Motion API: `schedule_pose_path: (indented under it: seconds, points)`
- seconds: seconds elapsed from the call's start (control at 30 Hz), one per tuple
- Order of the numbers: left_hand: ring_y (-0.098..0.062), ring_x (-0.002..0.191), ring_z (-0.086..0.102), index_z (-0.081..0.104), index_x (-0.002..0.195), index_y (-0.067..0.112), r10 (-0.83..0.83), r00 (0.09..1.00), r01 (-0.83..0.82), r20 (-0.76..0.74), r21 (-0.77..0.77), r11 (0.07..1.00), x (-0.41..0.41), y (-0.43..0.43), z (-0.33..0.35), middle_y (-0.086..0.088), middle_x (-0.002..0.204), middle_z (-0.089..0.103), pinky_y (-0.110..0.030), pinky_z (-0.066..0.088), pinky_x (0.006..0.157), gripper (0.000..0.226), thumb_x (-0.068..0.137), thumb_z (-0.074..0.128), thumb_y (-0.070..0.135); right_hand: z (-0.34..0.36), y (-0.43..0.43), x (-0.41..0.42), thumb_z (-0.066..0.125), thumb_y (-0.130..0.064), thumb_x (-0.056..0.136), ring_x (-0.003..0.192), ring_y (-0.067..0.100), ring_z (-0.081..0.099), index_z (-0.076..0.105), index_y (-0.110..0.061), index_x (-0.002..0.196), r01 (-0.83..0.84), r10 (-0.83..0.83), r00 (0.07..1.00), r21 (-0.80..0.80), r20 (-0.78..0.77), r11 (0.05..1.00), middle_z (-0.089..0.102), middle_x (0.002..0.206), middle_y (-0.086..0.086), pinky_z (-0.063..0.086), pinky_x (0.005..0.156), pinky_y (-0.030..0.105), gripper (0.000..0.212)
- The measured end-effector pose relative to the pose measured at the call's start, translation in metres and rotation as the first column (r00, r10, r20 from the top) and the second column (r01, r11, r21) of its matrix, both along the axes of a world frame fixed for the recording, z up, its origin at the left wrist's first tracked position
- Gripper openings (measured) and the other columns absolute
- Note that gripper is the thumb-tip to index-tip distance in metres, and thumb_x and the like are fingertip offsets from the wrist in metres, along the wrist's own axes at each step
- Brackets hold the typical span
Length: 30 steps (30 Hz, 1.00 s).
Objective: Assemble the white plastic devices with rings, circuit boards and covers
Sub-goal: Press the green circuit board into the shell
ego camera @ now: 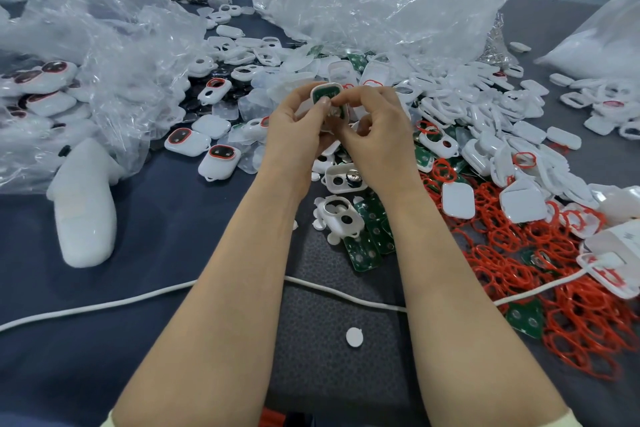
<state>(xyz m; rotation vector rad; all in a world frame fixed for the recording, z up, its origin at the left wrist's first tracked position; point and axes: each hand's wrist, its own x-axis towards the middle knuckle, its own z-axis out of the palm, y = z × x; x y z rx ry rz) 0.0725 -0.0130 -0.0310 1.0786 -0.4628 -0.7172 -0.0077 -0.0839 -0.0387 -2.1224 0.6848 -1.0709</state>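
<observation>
Both hands meet over the middle of the table around one white plastic shell [327,89] with a green circuit board showing inside it. My left hand [294,130] cradles the shell from below and its thumb presses on the board. My right hand [375,128] pinches the shell's right edge with thumb and forefinger. Below my wrists lie green circuit boards [367,246], open white shells [344,178] and small white round buttons [354,337]. A heap of red rings [540,253] spreads to the right.
Finished white devices with red-rimmed windows [220,158] lie at the left beside crumpled clear plastic bags [104,55]. White covers [485,107] pile up at the right. A white cable [138,298] crosses the dark blue cloth near me. A white foam piece [85,204] lies left.
</observation>
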Motion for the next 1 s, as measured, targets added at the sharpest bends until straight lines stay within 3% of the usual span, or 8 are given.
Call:
schedule_pose_path:
  seconds: [0.2, 0.43, 0.57, 0.67, 0.77, 0.83, 1.0]
  points:
    - [-0.014, 0.07, 0.065, 0.059, 0.109, 0.011, 0.049, 0.998, -0.048, -0.033, 0.033, 0.998, 0.0014, 0.0001, 0.0007, -0.007, 0.087, 0.066, -0.022, 0.055, 0.061, 0.02, 0.096, 0.049, 0.0, 0.008, 0.0019, -0.0023, 0.064, -0.017, 0.089, 0.084, 0.013, 0.062, 0.067, -0.019, 0.094, -0.026, 0.009, 0.996, 0.188, 0.088, 0.982, 0.067, 0.096, -0.001, 0.053, 0.078, 0.029, 0.006]
    - [-0.021, 0.076, 0.066, 0.059, 0.094, 0.019, 0.039, 0.997, -0.044, 0.063, 0.087, 0.995, -0.0015, -0.0017, 0.0003, -0.007, 0.083, 0.067, -0.036, 0.057, 0.077, 0.022, 0.095, 0.05, -0.001, 0.0093, -0.0053, -0.0038, 0.058, -0.016, 0.092, 0.066, 0.005, 0.054, 0.069, -0.016, 0.091, 0.024, -0.089, 0.985, 0.398, 0.147, 0.917, 0.065, 0.078, -0.004, 0.046, 0.07, 0.027, 0.011]
    - [-0.015, 0.073, 0.067, 0.06, 0.092, 0.021, -0.012, 0.996, 0.004, 0.094, 0.081, 0.997, -0.0024, -0.0025, -0.0021, -0.006, 0.084, 0.068, -0.032, 0.058, 0.077, 0.023, 0.096, 0.051, 0.0, 0.0075, -0.0039, -0.0034, 0.063, -0.025, 0.091, 0.072, -0.002, 0.06, 0.07, -0.019, 0.096, -0.024, -0.026, 0.993, 0.414, 0.116, 0.91, 0.067, 0.082, -0.007, 0.049, 0.071, 0.019, 0.01]
    - [-0.019, 0.081, 0.068, 0.061, 0.096, 0.019, -0.044, 0.994, 0.038, 0.105, 0.056, 0.998, -0.0033, -0.0026, -0.003, -0.008, 0.088, 0.07, -0.03, 0.058, 0.077, 0.022, 0.096, 0.05, 0.0, 0.0071, -0.004, -0.0029, 0.063, -0.021, 0.092, 0.081, 0.01, 0.063, 0.068, -0.016, 0.102, -0.052, 0.003, 0.994, 0.435, 0.113, 0.899, 0.067, 0.089, 0.003, 0.054, 0.076, 0.026, 0.013]
    - [-0.021, 0.081, 0.067, 0.06, 0.095, 0.02, -0.051, 0.988, 0.044, 0.144, 0.053, 0.998, -0.004, -0.002, -0.0037, -0.007, 0.087, 0.07, -0.03, 0.058, 0.076, 0.023, 0.096, 0.05, -0.001, 0.0086, -0.0024, -0.0025, 0.062, -0.016, 0.092, 0.077, 0.014, 0.062, 0.065, -0.017, 0.092, -0.074, 0.006, 0.99, 0.488, 0.14, 0.87, 0.064, 0.086, 0.006, 0.054, 0.076, 0.032, 0.003]
    - [-0.021, 0.078, 0.067, 0.059, 0.094, 0.02, -0.042, 0.982, 0.032, 0.186, 0.057, 0.998, -0.0042, -0.0012, -0.0043, -0.004, 0.081, 0.071, -0.031, 0.058, 0.076, 0.024, 0.097, 0.05, -0.001, 0.0084, 0.0002, -0.0004, 0.061, -0.013, 0.092, 0.076, 0.017, 0.06, 0.062, -0.018, 0.086, -0.091, 0.006, 0.986, 0.508, 0.166, 0.857, 0.062, 0.083, 0.007, 0.053, 0.075, 0.035, 0.008]
    - [-0.022, 0.077, 0.068, 0.058, 0.095, 0.019, -0.021, 0.971, 0.006, 0.237, 0.063, 0.998, -0.005, -0.0011, -0.0045, -0.005, 0.079, 0.07, -0.028, 0.056, 0.071, 0.021, 0.097, 0.049, 0.0, 0.0078, 0.0029, 0.0037, 0.06, -0.012, 0.092, 0.076, 0.015, 0.058, 0.06, -0.015, 0.089, -0.063, -0.019, 0.986, 0.488, 0.163, 0.871, 0.062, 0.082, 0.005, 0.051, 0.069, 0.028, 0.005]
